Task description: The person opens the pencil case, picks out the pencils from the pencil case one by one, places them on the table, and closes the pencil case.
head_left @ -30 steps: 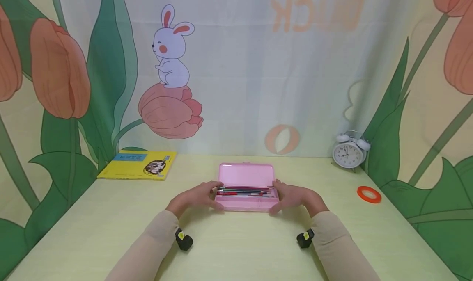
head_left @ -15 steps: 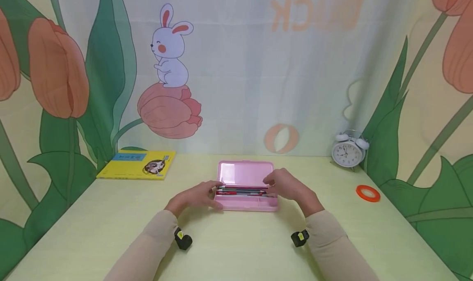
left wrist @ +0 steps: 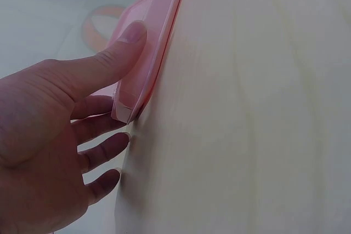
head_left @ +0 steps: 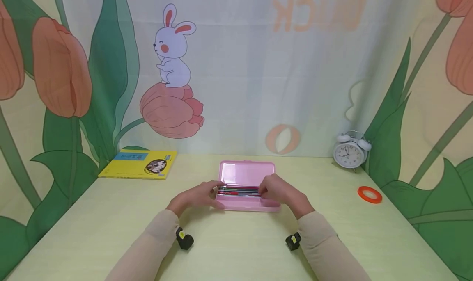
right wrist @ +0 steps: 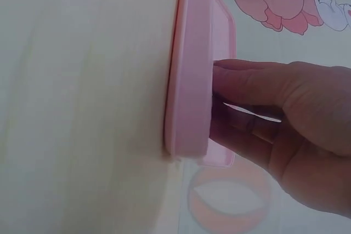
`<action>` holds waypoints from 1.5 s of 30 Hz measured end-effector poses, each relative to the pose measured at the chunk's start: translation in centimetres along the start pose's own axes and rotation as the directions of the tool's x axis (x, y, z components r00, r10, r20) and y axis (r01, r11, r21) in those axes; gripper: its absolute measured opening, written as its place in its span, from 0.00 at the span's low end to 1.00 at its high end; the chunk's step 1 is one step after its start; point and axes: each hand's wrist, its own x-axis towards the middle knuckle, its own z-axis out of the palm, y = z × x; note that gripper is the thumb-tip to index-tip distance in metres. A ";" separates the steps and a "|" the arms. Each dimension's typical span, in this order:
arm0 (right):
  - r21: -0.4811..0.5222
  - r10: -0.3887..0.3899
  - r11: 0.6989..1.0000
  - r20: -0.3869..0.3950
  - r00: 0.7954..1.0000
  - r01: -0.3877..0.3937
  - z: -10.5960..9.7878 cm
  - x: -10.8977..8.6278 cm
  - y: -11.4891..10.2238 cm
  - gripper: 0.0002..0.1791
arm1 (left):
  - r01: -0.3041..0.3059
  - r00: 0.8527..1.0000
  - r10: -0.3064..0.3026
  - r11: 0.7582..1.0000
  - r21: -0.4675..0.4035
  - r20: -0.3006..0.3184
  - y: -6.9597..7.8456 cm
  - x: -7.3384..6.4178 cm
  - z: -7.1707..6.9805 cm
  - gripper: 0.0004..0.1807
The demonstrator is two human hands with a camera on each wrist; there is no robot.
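An open pink pencil case (head_left: 248,173) stands mid-table, its lid raised at the back. Several pencils (head_left: 238,190) lie lengthwise in its rear compartment. My left hand (head_left: 199,195) holds the case's left end; in the left wrist view, the thumb presses the front wall and the index finger lies at the end, other fingers spread below. My right hand (head_left: 282,189) reaches over the right end with fingers bent down into the case at the pencils' tips. In the right wrist view, the case wall (right wrist: 193,75) hides those fingertips, so I cannot tell whether they pinch a pencil.
A yellow book (head_left: 136,165) lies at the back left. At the back right stands a white alarm clock (head_left: 349,154), with an orange ring (head_left: 370,195) flat on the table in front of it. A printed curtain (head_left: 236,67) closes off the back.
My right hand has left the case's right end, lifted over it and moved left, its fingers now down inside at the pencils. The left hand stays in place on the left end.
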 end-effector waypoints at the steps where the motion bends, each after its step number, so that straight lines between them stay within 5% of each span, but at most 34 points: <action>1: 0.002 0.006 1.000 0.008 1.000 -0.006 0.1 0.0 0.0 0.05 | 0.003 1.000 -0.003 1.000 0.000 0.000 0.0 0.0 0.0 0.45; 8: -0.014 0.041 0.999 0.076 0.996 -0.040 0.3 0.0 0.0 0.08 | 0.007 1.000 -0.007 1.000 -0.009 -0.003 0.2 -0.1 0.0 0.44; 20: 0.038 0.036 0.999 0.045 0.998 -0.038 0.2 -0.3 -0.1 0.18 | 0.020 1.000 -0.020 1.000 -0.020 0.004 0.0 0.2 0.0 0.45; 28: -0.028 -0.099 0.995 0.019 0.995 0.099 -0.8 -0.8 0.1 0.26 | 0.018 1.000 -0.018 1.000 -0.022 0.009 0.0 0.0 0.0 0.46; 36: -0.020 -0.034 0.999 0.051 0.998 0.035 -2.3 -1.4 0.1 0.25 | 0.036 0.999 -0.036 0.999 -0.006 0.002 0.2 0.0 -0.1 0.46; 45: -0.104 -0.098 0.990 0.015 0.995 0.099 -4.3 -2.7 2.2 0.20 | 0.032 0.999 -0.032 0.999 -0.005 0.004 0.0 0.2 0.0 0.46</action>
